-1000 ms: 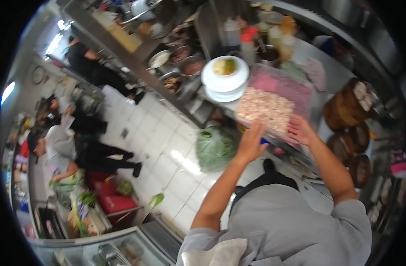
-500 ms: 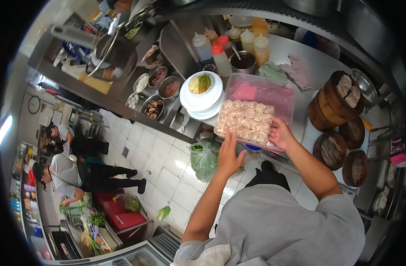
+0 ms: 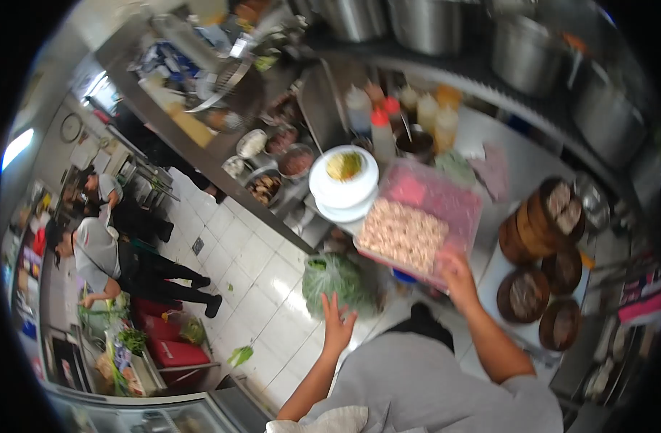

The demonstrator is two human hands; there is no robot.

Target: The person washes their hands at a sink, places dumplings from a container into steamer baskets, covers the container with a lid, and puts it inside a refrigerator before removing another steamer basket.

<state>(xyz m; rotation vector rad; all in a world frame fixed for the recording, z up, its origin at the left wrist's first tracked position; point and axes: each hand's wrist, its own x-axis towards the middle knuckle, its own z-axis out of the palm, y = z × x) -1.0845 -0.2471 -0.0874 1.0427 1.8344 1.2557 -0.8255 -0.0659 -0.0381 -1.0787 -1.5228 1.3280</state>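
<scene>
A clear plastic tub sits at the front edge of the steel counter. Rows of pale, raw-looking meat dumplings fill its near half. My right hand is at the tub's near right corner, beside the dumplings; its fingers are blurred, so whether they grip anything is unclear. Away from the counter, my left hand is empty with its fingers spread. It appears in front of a clear bag of leafy greens; I cannot tell whether they touch.
White plates stand stacked left of the tub, a small dish on top. Squeeze bottles and a sauce pot are behind. Bamboo steamers stand at right. Two co-workers are across the tiled floor.
My left hand has drawn back from the tub toward my body, its fingers spreading. My right hand remains at the tub's right corner. The camera view has shifted and tilted.
</scene>
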